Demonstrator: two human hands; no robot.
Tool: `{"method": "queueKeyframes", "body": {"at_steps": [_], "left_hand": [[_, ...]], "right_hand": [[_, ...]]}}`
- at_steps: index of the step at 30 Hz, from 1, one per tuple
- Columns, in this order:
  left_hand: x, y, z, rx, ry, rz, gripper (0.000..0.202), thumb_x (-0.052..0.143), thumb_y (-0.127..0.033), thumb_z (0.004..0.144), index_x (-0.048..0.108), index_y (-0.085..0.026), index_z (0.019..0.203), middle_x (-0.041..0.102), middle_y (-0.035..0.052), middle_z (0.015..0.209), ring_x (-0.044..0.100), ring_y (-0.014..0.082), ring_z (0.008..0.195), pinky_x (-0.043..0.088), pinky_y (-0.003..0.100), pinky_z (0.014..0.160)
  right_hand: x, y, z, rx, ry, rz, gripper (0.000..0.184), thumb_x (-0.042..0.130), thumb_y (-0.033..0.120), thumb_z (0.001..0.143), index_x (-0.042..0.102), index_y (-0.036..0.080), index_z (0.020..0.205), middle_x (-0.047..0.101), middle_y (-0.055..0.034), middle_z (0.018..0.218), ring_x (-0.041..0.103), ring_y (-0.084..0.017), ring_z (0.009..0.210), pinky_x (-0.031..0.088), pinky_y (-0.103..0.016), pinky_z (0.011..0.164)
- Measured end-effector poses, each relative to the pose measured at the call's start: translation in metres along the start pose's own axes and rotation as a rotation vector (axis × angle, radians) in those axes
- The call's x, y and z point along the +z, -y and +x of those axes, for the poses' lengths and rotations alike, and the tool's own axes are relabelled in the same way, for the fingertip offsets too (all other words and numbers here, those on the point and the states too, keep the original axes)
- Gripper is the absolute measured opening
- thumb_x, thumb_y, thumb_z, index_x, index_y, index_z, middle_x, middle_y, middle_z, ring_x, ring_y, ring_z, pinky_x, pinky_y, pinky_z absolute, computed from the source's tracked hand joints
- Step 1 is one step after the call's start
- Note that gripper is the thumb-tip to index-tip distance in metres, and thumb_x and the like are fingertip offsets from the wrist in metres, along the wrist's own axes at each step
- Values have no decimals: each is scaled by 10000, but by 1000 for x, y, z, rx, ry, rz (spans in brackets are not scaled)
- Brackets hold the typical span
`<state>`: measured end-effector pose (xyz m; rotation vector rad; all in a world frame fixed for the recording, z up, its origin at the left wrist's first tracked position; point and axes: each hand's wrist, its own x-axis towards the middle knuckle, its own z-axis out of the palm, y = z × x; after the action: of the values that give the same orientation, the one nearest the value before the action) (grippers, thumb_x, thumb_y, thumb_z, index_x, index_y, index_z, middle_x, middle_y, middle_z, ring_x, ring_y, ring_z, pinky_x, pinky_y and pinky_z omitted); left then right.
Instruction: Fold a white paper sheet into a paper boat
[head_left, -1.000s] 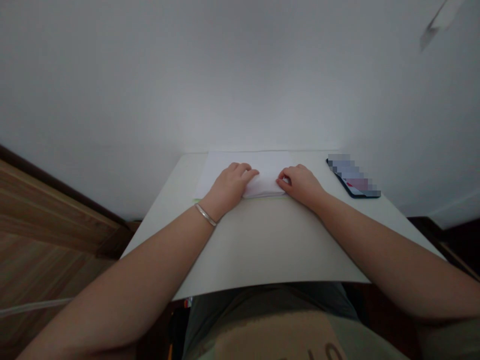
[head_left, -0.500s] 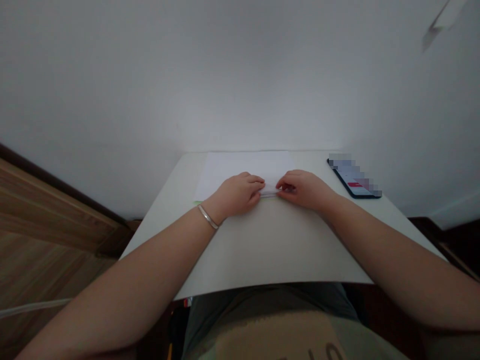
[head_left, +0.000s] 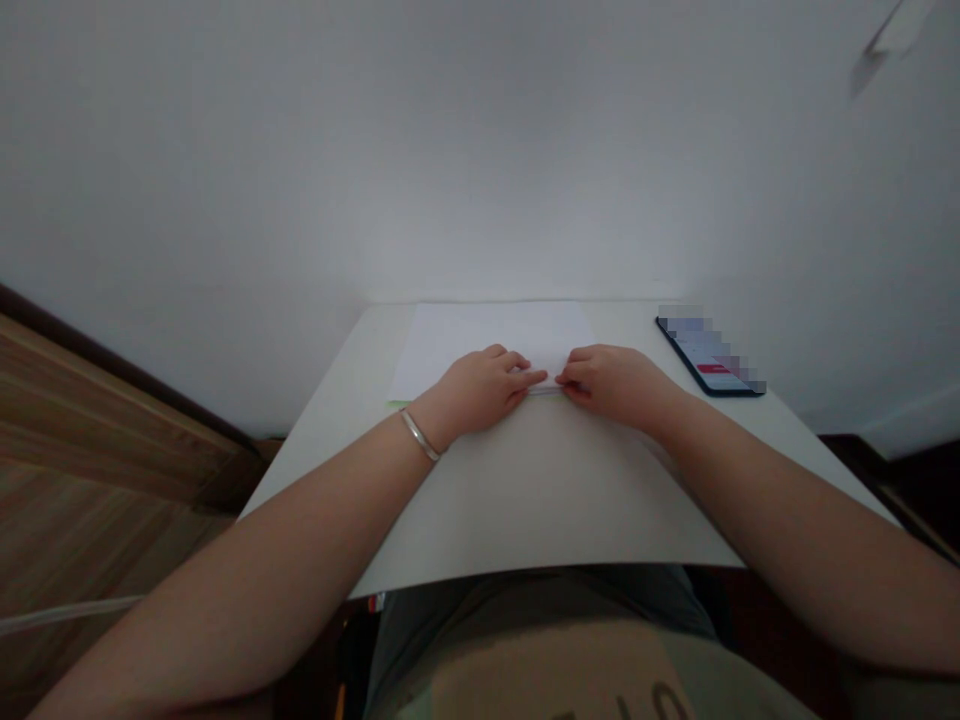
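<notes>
On the table point(head_left: 540, 490), our left hand point(head_left: 480, 390) lay flat and our right hand point(head_left: 611, 385) curled, grip unclear, fingertips nearly meeting on the near edge of the paper point(head_left: 480, 335). The fold, puffed a second earlier, lay flattened; a phone point(head_left: 709, 360) rested beyond.

The left hand point(head_left: 480, 390) and the right hand point(head_left: 611, 380) are covering the near edge of the paper point(head_left: 495, 330), while right of the paper the phone point(head_left: 716, 362) is showing its far end only as blurred blocks.
</notes>
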<state>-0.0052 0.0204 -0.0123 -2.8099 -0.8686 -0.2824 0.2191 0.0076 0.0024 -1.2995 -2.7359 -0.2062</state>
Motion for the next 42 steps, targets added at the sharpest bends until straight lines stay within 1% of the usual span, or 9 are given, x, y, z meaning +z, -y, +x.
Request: {"method": "queueKeyframes", "body": {"at_steps": [5, 12, 16, 23, 26, 29, 34, 39, 42], "left_hand": [[3, 3, -1, 29, -14, -20, 377, 417, -257, 941, 579, -241, 1281, 625, 104, 1151, 548, 218, 1004, 454, 373, 909], [1, -3, 0, -35, -44, -74, 340, 433, -210, 920, 626, -184, 1198, 638, 93, 1152, 560, 215, 1049, 462, 366, 934], [3, -8, 3, -34, -85, -117, 335, 454, -188, 898, 590, -84, 1186, 594, 136, 1261, 528, 225, 1156, 416, 378, 1024], [4, -7, 5, -27, -56, -216, 379, 475, -204, 911, 511, -131, 1282, 617, 108, 1249, 570, 208, 1137, 436, 376, 1011], [2, -7, 5, -86, -39, -212, 407, 444, -173, 921, 471, -134, 1325, 627, 104, 1236, 601, 193, 1102, 464, 351, 975], [-1, -7, 3, -122, -57, -183, 369, 461, -216, 928, 515, -186, 1292, 630, 74, 1242, 615, 187, 1088, 482, 335, 946], [-3, -5, -2, -220, -168, -97, 309, 527, -277, 908, 595, -236, 1206, 677, 38, 1170, 649, 191, 1034, 517, 311, 859], [-4, -8, -3, -280, -246, -60, 281, 537, -349, 903, 630, -252, 1149, 719, 24, 1063, 688, 183, 906, 529, 282, 746], [-4, -9, -2, -283, -238, -73, 296, 574, -334, 881, 624, -249, 1159, 710, 21, 1095, 678, 192, 946, 523, 288, 772]], "right_hand": [[-2, 0, -1, 13, 34, 5, 258, 490, 238, 862, 748, 232, 886, 702, -51, 886, 626, -192, 771, 400, -303, 625], [-10, 2, -3, 169, 5, 29, 157, 572, 296, 803, 722, 252, 815, 708, -44, 846, 620, -217, 803, 394, -314, 621], [-10, 2, -3, 107, -21, 57, 132, 575, 263, 788, 700, 255, 832, 705, -30, 868, 603, -214, 845, 414, -313, 660], [-8, 4, -1, -28, -62, 55, 241, 584, 171, 744, 688, 205, 959, 705, -47, 940, 585, -226, 917, 446, -334, 802], [-6, 3, -1, -5, -127, 68, 218, 577, 156, 752, 690, 192, 935, 710, -53, 924, 602, -228, 907, 453, -339, 796], [0, 0, -1, 5, -237, 118, 193, 576, 159, 773, 687, 195, 926, 711, -50, 919, 609, -217, 899, 455, -336, 810], [12, -3, 1, 15, -386, 192, 149, 614, 238, 803, 674, 211, 937, 708, -38, 898, 621, -205, 869, 459, -325, 789], [12, 5, 0, -13, -508, 82, 124, 560, 254, 869, 675, 214, 887, 723, -39, 881, 640, -193, 815, 441, -315, 725], [11, 9, 0, -30, -554, 27, 153, 541, 262, 889, 684, 213, 865, 732, -35, 856, 648, -187, 794, 431, -314, 709]]}}
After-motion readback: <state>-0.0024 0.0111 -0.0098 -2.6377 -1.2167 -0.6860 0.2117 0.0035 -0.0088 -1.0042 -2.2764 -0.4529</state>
